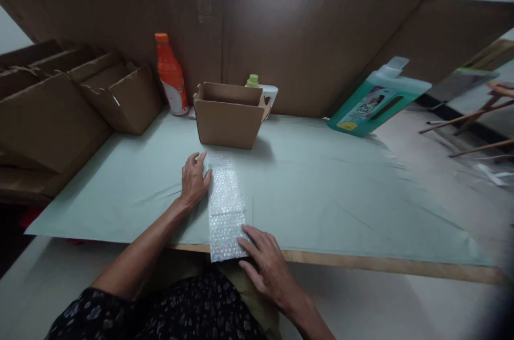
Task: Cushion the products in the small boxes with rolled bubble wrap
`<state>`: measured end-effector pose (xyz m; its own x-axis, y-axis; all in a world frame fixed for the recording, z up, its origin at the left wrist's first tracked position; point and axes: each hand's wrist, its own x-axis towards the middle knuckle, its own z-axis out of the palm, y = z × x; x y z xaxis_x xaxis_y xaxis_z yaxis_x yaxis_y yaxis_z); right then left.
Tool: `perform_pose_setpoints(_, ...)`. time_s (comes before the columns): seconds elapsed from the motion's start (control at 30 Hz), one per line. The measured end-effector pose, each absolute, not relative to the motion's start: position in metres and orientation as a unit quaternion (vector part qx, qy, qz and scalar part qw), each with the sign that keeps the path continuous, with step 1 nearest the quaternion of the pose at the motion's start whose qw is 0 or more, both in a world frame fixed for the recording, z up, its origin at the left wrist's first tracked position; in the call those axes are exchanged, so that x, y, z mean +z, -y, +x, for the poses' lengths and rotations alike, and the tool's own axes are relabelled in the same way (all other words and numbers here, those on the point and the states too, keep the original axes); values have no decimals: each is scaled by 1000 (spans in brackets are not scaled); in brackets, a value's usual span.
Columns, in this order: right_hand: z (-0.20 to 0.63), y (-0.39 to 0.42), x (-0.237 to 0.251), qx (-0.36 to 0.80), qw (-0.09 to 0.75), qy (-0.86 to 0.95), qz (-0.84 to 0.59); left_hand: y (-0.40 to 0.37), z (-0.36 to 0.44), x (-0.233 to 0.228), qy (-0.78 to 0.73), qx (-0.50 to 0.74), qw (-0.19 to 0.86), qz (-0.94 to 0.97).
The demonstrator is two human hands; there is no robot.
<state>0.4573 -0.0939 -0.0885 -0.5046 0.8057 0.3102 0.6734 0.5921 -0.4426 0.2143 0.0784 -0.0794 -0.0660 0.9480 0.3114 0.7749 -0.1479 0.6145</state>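
A narrow strip of bubble wrap (225, 190) lies lengthwise in front of me, its near end hanging slightly past the table's edge. A crease crosses it below the middle. My left hand (194, 179) is open beside the strip's far left side, with thumb and fingertips at or near its edge. On the near right side, my right hand (265, 262) has its fingers apart, their tips touching the wrap's border. Just beyond the far end stands an open cardboard box (228, 123), which hides most of a white bottle with a green cap (271, 92).
A pale green cloth covers the table (321, 190). An orange bottle (172, 77) stands at the back left, beside several cardboard boxes (52, 120). A teal jug (373, 104) appears tilted at the back right. A tall cardboard panel (305, 45) closes off the back.
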Motion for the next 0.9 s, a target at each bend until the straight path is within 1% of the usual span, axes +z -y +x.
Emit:
perform_pose_setpoints(0.07,454,90,-90,120,259,856,-431,-59,208,-77,-569,336,112,742)
perform_pose_setpoints(0.17,453,85,-92,100,271,859,-422,-31,204,-75,-419,282,145,851)
perform_pose_setpoints(0.27,451,82,-94,87,284,860,-415,-15,205,-73,-362,228,184,885)
perform_pose_setpoints(0.37,447,82,-89,95,314,849,-415,-11,204,-69,-364,209,216,882)
perform_pose_setpoints(0.47,441,80,-74,145,341,834,-410,-9,199,-59,-346,208,258,878)
perform_pose_setpoints(0.53,437,75,-64,192,342,818,-421,-6,191,-52,-342,207,309,863)
perform_pose_setpoints(0.63,432,58,-57,238,334,774,-483,-1,176,-50,-360,225,402,811)
perform_pose_setpoints(0.7,429,42,-59,246,331,745,-524,1,170,-57,-375,243,457,769)
perform_pose_setpoints(0.77,424,25,-66,234,326,737,-545,3,173,-68,-409,262,490,724)
perform_pose_setpoints(0.83,418,9,-74,203,311,747,-552,6,183,-81,-476,294,471,682)
perform_pose_setpoints(0.9,412,-2,-81,171,295,759,-554,9,197,-92,-543,336,395,661)
